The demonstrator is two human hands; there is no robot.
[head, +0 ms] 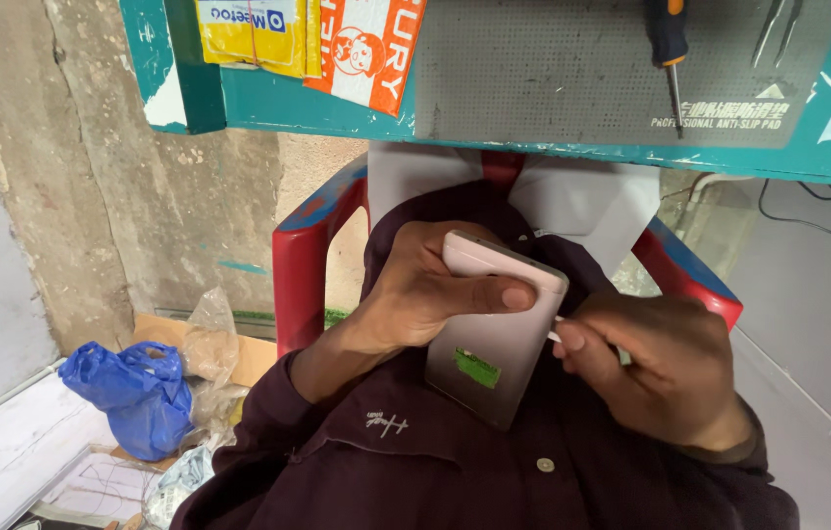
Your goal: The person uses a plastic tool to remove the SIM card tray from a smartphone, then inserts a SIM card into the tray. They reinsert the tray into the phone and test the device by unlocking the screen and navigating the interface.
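Observation:
My left hand grips a pale pink phone from behind, thumb pressed across its upper edge. The phone's back faces me and carries a small green sticker. My right hand sits at the phone's right edge, fingers pinched on a small thin white tool whose tip touches the phone's side. Both hands are over my lap, against my dark maroon shirt.
A teal workbench edge runs along the top, with a grey anti-slip mat, a screwdriver, tweezers and coloured packets. A red plastic chair surrounds me. A blue plastic bag and clear bags lie on the floor at left.

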